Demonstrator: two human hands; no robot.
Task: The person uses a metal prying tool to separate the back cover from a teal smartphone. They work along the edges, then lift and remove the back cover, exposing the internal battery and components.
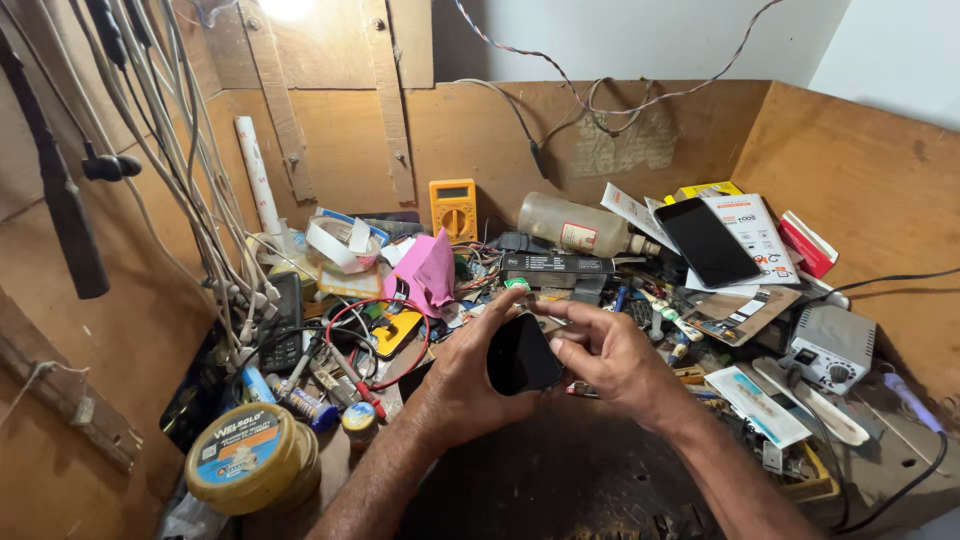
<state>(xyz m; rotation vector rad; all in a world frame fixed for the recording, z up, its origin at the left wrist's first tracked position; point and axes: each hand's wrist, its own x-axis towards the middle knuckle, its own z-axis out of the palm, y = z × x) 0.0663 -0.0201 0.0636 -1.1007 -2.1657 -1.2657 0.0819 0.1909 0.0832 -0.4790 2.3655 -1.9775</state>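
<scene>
Both hands were on a small glossy black rounded device [522, 355], held up over the dark worn bench [560, 480] mid-frame. Left hand [470, 375] was wrapped around its left edge, fingers closed on it. Right hand [605, 355] pinched its right side, thumb on top. Yellow multimeter [453, 208] leaned on the plywood wall behind, yellow round tin [245, 458] sat near left.

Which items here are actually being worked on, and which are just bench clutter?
In hand:
left hand
right hand
small black phone, held between both

Lying about:
yellow multimeter
plastic bottle
black smartphone
round yellow tin
grey control box
</scene>
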